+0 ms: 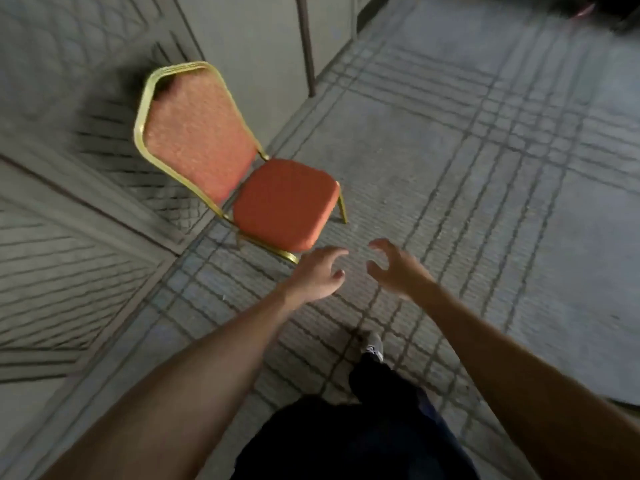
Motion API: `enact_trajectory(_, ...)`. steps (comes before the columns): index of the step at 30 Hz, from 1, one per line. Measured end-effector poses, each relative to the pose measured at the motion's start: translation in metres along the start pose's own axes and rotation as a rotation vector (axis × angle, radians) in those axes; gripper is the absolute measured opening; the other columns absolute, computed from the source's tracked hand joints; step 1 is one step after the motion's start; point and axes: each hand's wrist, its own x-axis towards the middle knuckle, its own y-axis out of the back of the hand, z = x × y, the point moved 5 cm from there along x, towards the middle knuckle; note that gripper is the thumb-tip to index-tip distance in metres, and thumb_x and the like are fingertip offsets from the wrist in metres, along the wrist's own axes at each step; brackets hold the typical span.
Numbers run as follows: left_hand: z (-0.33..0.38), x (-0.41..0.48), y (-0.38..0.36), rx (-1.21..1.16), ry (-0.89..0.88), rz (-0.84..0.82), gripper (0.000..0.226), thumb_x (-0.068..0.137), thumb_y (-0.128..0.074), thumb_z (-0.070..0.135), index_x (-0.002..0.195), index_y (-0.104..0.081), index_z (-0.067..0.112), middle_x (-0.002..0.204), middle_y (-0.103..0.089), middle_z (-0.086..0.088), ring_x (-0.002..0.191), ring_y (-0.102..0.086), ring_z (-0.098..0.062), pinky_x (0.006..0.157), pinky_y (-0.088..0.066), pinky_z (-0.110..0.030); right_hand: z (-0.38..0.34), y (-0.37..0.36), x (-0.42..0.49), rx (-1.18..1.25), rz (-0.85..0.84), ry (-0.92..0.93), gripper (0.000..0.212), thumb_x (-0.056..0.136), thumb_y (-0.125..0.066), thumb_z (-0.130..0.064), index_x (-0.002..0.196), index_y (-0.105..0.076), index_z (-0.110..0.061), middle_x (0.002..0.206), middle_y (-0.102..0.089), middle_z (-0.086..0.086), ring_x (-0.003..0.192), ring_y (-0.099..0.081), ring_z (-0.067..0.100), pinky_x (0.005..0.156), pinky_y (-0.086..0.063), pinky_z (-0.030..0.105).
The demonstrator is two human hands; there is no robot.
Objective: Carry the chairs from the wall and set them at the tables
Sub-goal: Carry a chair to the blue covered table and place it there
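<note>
1. Currently, one chair (242, 174) is seen standing on the patterned carpet (450, 202), with its backrest (197, 140) set close to the wall (249, 46). Whether the two touch cannot be told through the blur.
2. Both hands are stretched forward and kept open, the fingers spread and lightly bent. Nothing is held by the left hand (320, 271) or by the right hand (394, 268).
3. The chair is placed ahead and to the left of the hands. The left hand is the nearer, its fingertips shown just beside the front corner of the orange seat (285, 199) but apart from it. The right hand is held further off to the right, over bare carpet.
4. The chair's axis from backrest to seat front is laid diagonally, from the upper left down toward the person, so the seat is met first and the backrest lies beyond it.
5. A reach forward and leftward is judged to be called for before anything can be lifted. No desk is shown, so the carry is judged not yet begun.
</note>
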Motion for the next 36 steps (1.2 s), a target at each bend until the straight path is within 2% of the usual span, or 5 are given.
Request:
enact_trajectory(5, -0.063, 0.015, 0.068, -0.078, 0.268, 0.155, 0.049, 0.095, -0.060, 0.027, 0.142, -0.049, 0.020, 0.141, -0.054, -0.001, 0.127, -0.052, -0.021, 0.107, -0.038, -0.033, -0.085, 0.012, 0.111, -0.065, -0.164, 0.236, 0.053, 0.092, -0.061, -0.033, 0.142, -0.046, -0.020, 0.142, -0.054, 0.006, 0.130, -0.051, 0.024, 0.106, -0.041, 0.037)
enact_trajectory(15, -0.188, 0.056, 0.163, -0.255, 0.554, 0.420, 0.049, 0.096, -0.057, 0.030, 0.143, -0.047, 0.020, 0.145, -0.050, -0.003, 0.134, -0.046, -0.021, 0.112, -0.034, -0.038, -0.249, -0.009, 0.275, -0.226, -0.357, 0.566, 0.042, 0.094, -0.059, -0.029, 0.135, -0.052, -0.021, 0.137, -0.057, -0.002, 0.127, -0.052, 0.018, 0.107, -0.039, 0.034)
enact_trajectory(24, -0.284, 0.133, 0.248, -0.314, 0.715, 0.548, 0.052, 0.091, -0.056, 0.033, 0.141, -0.049, 0.020, 0.143, -0.052, -0.002, 0.134, -0.045, -0.022, 0.112, -0.034, -0.043, -0.359, -0.009, 0.405, -0.439, -0.468, 0.721, 0.054, 0.081, -0.045, -0.054, 0.132, -0.047, -0.037, 0.134, -0.059, -0.005, 0.119, -0.058, 0.015, 0.101, -0.047, 0.041)
enact_trajectory(29, -0.315, 0.178, 0.294, -0.380, 0.860, 0.605, 0.052, 0.093, -0.052, 0.027, 0.144, -0.045, 0.022, 0.147, -0.048, -0.003, 0.134, -0.045, -0.024, 0.111, -0.036, -0.039, -0.417, -0.013, 0.479, -0.470, -0.560, 0.896, 0.050, 0.090, -0.060, -0.032, 0.137, -0.049, -0.019, 0.135, -0.058, 0.005, 0.120, -0.058, 0.024, 0.099, -0.046, 0.038)
enact_trajectory(36, -0.342, 0.254, 0.315, -0.520, 1.124, 0.795, 0.053, 0.095, -0.054, 0.031, 0.146, -0.042, 0.024, 0.151, -0.044, -0.002, 0.139, -0.039, -0.024, 0.115, -0.029, -0.041, -0.477, -0.024, 0.584, -0.542, -0.701, 1.304, 0.044, 0.092, -0.062, -0.026, 0.133, -0.054, -0.012, 0.131, -0.060, 0.003, 0.121, -0.056, 0.020, 0.102, -0.044, 0.036)
